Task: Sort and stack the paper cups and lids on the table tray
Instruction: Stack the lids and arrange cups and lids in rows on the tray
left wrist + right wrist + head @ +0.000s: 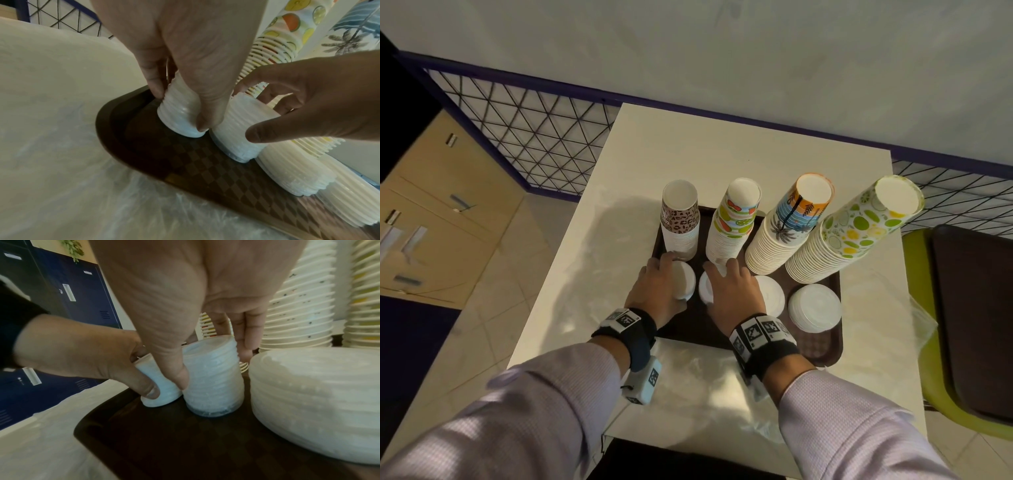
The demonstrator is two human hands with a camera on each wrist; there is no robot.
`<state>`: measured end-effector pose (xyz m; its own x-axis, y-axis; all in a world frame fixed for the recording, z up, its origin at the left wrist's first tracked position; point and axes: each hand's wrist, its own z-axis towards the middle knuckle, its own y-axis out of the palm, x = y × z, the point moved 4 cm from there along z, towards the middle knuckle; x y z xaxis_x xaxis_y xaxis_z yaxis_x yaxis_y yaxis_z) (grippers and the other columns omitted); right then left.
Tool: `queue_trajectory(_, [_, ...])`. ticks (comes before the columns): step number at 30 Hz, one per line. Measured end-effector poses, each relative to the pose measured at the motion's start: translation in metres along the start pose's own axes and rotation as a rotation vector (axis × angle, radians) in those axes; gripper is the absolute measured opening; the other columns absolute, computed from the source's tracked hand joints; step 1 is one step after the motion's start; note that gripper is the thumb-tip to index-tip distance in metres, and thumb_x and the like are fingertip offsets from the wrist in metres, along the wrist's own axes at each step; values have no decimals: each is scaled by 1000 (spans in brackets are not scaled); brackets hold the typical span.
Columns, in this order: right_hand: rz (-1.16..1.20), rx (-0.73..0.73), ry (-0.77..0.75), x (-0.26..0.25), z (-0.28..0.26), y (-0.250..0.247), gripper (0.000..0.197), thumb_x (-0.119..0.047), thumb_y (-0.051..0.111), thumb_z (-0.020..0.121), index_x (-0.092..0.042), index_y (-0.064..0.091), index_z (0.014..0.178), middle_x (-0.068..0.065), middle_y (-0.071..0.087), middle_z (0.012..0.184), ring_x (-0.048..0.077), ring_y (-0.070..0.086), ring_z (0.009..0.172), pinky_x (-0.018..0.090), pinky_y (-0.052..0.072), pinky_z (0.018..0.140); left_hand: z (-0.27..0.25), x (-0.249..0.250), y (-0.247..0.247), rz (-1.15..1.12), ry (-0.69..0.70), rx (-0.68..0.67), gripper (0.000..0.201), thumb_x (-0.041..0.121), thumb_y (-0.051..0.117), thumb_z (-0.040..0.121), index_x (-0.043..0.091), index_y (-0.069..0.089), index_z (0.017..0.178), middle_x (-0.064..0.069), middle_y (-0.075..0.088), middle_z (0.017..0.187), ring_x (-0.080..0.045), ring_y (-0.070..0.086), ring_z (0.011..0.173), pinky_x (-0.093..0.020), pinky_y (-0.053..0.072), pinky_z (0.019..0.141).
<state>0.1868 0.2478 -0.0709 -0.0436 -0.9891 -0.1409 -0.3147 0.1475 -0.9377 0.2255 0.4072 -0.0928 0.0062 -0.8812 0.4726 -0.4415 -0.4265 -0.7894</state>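
Observation:
A dark brown tray [688, 330] lies on the white table. At its back stand several tall stacks of upside-down paper cups: leopard print [679, 219], fruit print [736, 219], palm print [791, 226] and lime print [852, 233]. In front of them sit stacks of white lids, growing in size toward the right. My left hand [657, 284] grips the smallest lid stack [180, 116], thumb on one side and fingers on the other. My right hand [732, 291] grips the second lid stack [213, 378] the same way. Both stacks stand on the tray and touch each other.
Two wider lid stacks [774, 294] [815, 306] stand to the right on the tray. Crumpled clear plastic film [705, 377] covers the table's near edge. A green chair carrying another brown tray [969, 308] is at the right. A wire fence [534, 137] runs behind.

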Motion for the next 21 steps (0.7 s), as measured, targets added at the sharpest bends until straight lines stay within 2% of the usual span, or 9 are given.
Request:
queue_trajectory(11, [-49,98,29,1,-5,-1,75,-47,72,81,-27,41,146,11,52,125,32,52,111,42,45,92,2,-2,4,26,-14,0,99,30,89,73,18,31,152,-12,43,145,-35,50,130,-49,51,104])
queue_trajectory(18, [-1,157,45,4,-12,0,88,-54,76,74,-26,39,149,12,53,122,32,52,108,44,45,93,-3,-5,4,-18,14,12,109,39,93,69,16,29,154,-13,44,145,-35,50,132,-48,49,107])
queue_trajectory(21, [25,138,36,5,-15,-1,86,-52,73,78,-26,34,151,11,51,126,32,50,111,44,44,95,-4,-9,1,-28,27,35,105,38,92,71,17,31,154,-12,46,143,-35,52,130,-48,51,105])
